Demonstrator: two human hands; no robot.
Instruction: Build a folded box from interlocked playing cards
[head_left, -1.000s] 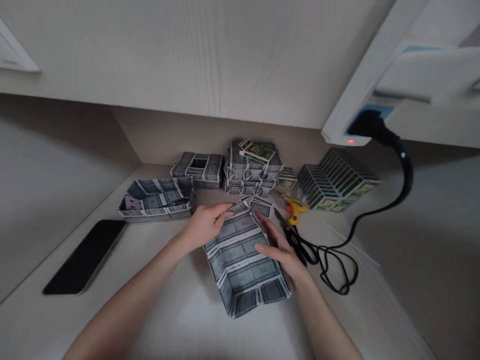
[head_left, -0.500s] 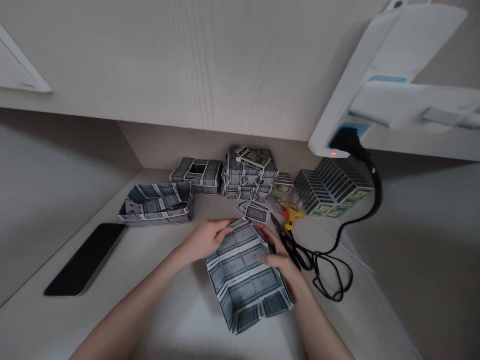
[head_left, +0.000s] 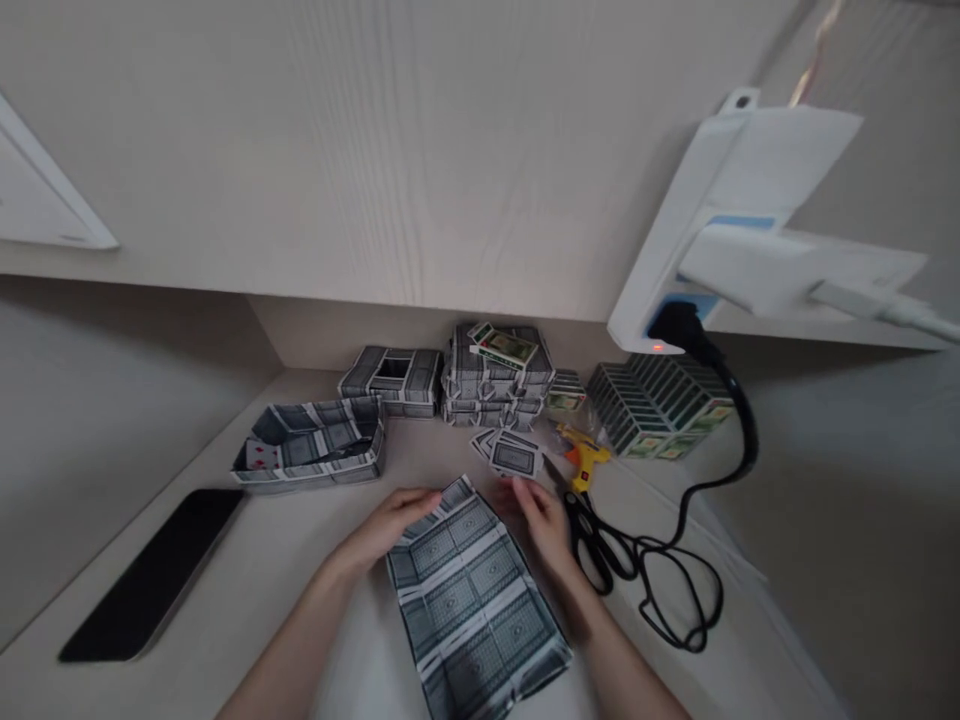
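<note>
A shallow open-topped box made of playing cards with grey patterned backs lies tilted in front of me. My left hand is closed on its upper left edge, thumb on the rim and fingers outside. Off the box's right side, my right hand has its fingers apart and nothing visible in them; some fingers are in shadow. Just beyond its fingertips are several loose playing cards, lying face down. Black-handled scissors rest to the right of that hand.
Behind stand another card box, a card box with a square opening and stacked card boxes. A yellow glue gun, card packs, a black cable and a power strip are right; a phone left.
My right hand has come off the card box's right side. The box, still in my left hand, has shifted lower and slightly left in view. The camera view has tilted upward.
</note>
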